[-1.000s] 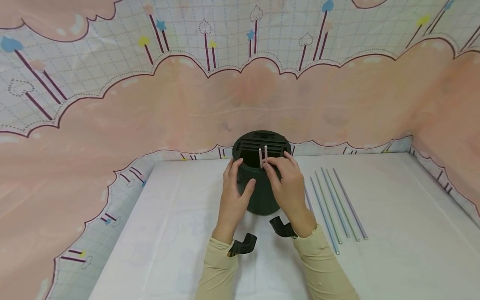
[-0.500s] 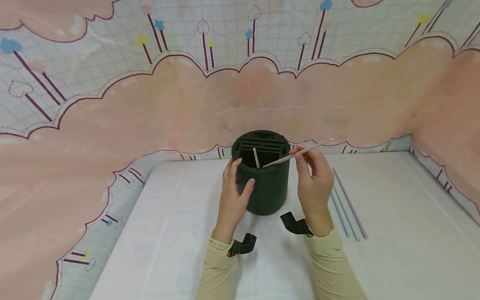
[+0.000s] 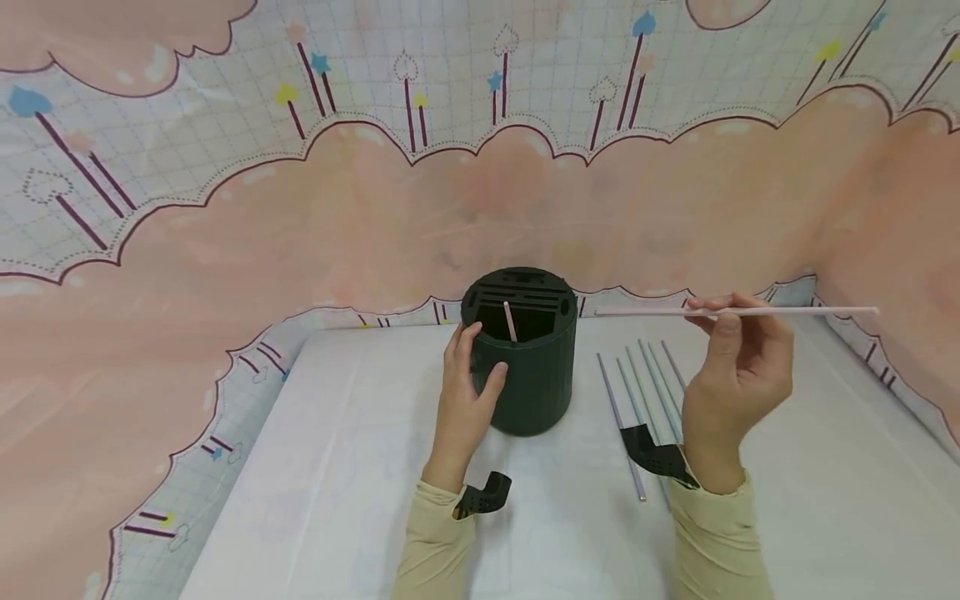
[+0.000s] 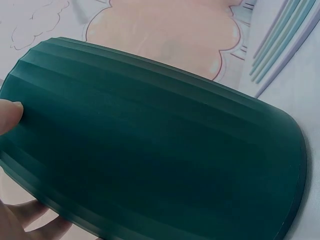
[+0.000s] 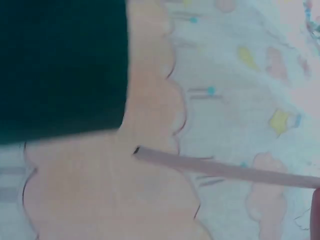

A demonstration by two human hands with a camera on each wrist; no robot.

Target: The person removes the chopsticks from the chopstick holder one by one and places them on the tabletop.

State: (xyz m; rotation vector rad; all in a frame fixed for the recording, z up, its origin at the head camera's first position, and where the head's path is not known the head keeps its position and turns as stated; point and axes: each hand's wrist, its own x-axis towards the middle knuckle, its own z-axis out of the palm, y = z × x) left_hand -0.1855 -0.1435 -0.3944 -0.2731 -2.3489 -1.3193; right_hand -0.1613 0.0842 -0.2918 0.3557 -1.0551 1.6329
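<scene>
A dark green pen holder with a slotted top stands upright on the white table. My left hand grips its left side, thumb on the front and fingers at the rim. In the left wrist view the holder's ribbed wall fills most of the picture. One pale pink straw leans inside the holder's large front opening, its lower part hidden. To the right, my right hand pinches another pale pink straw, held level above the table. Its hollow end shows near the holder in the right wrist view.
Several blue, green and purple straws lie side by side on the table, right of the holder and partly behind my right wrist. A patterned cloth backdrop rises behind the table.
My right hand has drawn one pink straw out of the holder and carried it right, turning it level. The other straw leans slightly left inside. My left hand keeps its grip.
</scene>
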